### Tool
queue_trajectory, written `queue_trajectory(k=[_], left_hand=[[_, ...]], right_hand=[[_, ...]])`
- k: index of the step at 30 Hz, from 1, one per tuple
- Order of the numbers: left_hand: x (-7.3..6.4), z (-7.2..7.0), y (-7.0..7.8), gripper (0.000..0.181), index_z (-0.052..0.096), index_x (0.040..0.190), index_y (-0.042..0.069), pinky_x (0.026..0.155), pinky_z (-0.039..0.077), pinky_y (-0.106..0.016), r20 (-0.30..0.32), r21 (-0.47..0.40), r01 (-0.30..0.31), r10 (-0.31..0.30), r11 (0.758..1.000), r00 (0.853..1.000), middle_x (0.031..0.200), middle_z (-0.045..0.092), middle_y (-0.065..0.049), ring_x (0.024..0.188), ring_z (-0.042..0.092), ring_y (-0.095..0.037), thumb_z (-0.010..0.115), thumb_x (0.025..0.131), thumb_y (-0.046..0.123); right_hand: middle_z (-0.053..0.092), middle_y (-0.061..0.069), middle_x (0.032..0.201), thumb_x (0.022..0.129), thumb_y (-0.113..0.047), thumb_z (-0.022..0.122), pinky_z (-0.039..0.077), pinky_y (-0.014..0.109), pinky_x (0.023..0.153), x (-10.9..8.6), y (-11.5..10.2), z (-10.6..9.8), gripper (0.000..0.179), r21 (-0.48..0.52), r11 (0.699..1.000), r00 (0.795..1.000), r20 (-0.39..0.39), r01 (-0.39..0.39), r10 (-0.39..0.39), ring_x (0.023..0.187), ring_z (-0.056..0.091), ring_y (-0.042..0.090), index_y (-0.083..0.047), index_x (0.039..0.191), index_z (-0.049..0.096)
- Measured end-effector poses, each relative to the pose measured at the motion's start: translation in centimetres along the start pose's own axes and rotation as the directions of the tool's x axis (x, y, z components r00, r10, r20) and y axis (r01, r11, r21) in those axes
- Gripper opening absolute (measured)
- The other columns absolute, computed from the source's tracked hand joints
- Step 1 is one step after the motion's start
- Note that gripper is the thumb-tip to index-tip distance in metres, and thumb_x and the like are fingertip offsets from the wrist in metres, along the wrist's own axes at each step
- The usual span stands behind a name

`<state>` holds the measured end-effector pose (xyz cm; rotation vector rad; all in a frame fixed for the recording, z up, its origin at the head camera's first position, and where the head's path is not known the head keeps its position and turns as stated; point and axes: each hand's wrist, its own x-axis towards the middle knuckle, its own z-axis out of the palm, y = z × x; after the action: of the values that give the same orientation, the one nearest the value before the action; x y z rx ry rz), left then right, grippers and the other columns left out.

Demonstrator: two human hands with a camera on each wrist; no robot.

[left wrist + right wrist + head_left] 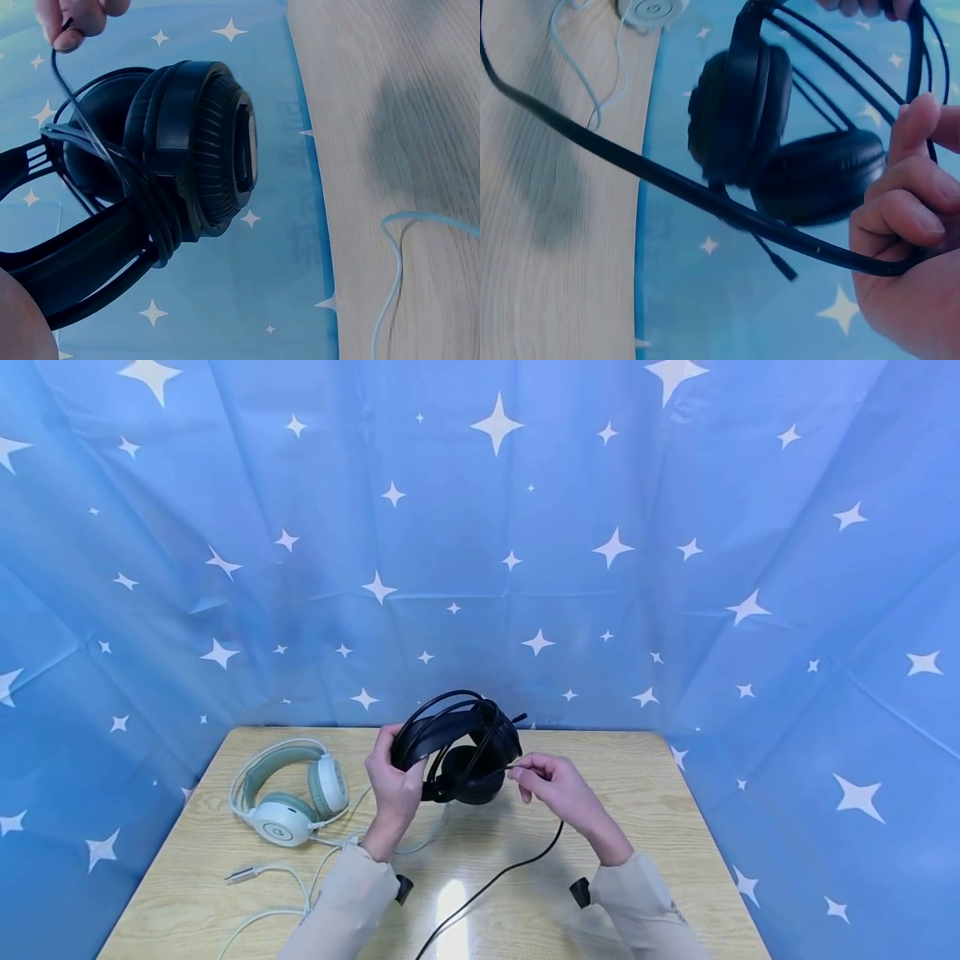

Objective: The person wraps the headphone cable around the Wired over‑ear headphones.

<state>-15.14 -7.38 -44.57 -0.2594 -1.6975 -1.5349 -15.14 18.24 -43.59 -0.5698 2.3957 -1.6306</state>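
Black headphones (480, 774) are held up above the table, with a microphone boom (784, 268) sticking out from one ear cup. My left hand (395, 783) grips them by the headband. Black cable (146, 202) lies wound in several turns around the headset, as the left wrist view shows. Out to the right, my right hand (558, 789) pinches a stretch of that cable between thumb and fingers, pulled taut from the headset. The cable's loose length (517, 865) hangs from the right hand down toward the front of the table.
Pale green headphones (281, 818) rest on the table's left side. Their light cable (300, 881) trails forward, with a plug (242, 876) near the left. A blue star-patterned curtain (480, 527) encloses the wooden table (637, 777) at the back and sides.
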Motion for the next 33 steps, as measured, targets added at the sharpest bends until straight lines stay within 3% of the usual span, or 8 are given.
queue_trajectory(k=[5,7,14,19,26,33], left_hand=[[0.6,-0.3,2.5,0.023,0.063,0.094,-0.012,0.072,0.046,-0.016,0.061,0.022,-0.035,0.033,0.999,0.998,0.084,0.067,-0.023,0.076,0.06,-0.015,0.066,0.072,-0.015],[0.6,-0.4,2.8,0.023,0.063,0.094,-0.011,0.071,0.046,-0.017,0.076,0.03,-0.036,0.034,0.999,0.997,0.084,0.069,-0.022,0.074,0.061,-0.016,0.066,0.071,-0.014],[-0.5,-0.6,-1.9,0.026,0.067,0.097,-0.001,0.07,0.048,-0.02,0.102,0.076,-0.02,0.012,0.997,0.995,0.086,0.073,-0.013,0.073,0.063,-0.018,0.072,0.072,-0.004],[-0.4,-1.0,-2.1,0.025,0.068,0.099,0.002,0.071,0.049,-0.021,0.136,0.081,-0.026,0.015,0.996,0.991,0.088,0.073,-0.01,0.074,0.065,-0.019,0.072,0.074,0.001],[-0.3,-1.5,-2.3,0.033,0.07,0.099,0.0,0.074,0.047,-0.016,0.156,0.117,-0.022,0.003,0.993,0.988,0.089,0.074,-0.013,0.075,0.067,-0.024,0.07,0.066,-0.005],[-0.2,-1.7,-2.5,0.035,0.068,0.097,-0.008,0.076,0.044,-0.013,0.144,0.132,-0.028,0.008,0.991,0.99,0.086,0.072,-0.023,0.073,0.067,-0.036,0.068,0.062,-0.008]], right_hand=[[0.059,0.001,0.072,0.103,-0.025,0.063,0.035,0.025,0.054,0.3,0.0,-0.6,0.016,-0.105,0.994,1.0,0.013,-0.008,0.009,0.058,0.045,0.011,-0.013,0.102,0.073],[0.059,-0.002,0.072,0.102,-0.025,0.064,0.037,0.026,0.055,0.3,-0.1,-0.8,0.015,-0.151,0.988,1.0,0.017,-0.004,0.006,0.06,0.048,0.011,-0.015,0.101,0.074],[0.06,-0.008,0.073,0.097,-0.026,0.072,0.042,0.026,0.058,0.4,-0.4,-1.2,0.01,-0.248,0.968,0.999,-0.006,0.035,-0.037,0.064,0.051,0.01,-0.019,0.093,0.076],[0.063,-0.008,0.078,0.096,-0.029,0.074,0.044,0.026,0.063,0.3,-0.4,-1.7,0.01,-0.259,0.965,0.999,-0.018,0.03,-0.036,0.069,0.053,0.011,-0.02,0.093,0.075],[0.057,0.001,0.083,0.105,-0.024,0.061,0.042,0.027,0.06,0.4,-0.1,-3.6,0.02,-0.16,0.987,0.998,0.062,0.035,-0.025,0.064,0.047,0.012,-0.007,0.109,0.07],[0.067,0.007,0.114,0.105,-0.017,0.06,0.052,0.031,0.082,0.3,-0.2,-4.9,0.019,-0.163,0.985,0.996,0.074,0.059,-0.048,0.093,0.063,0.019,-0.009,0.119,0.068]])
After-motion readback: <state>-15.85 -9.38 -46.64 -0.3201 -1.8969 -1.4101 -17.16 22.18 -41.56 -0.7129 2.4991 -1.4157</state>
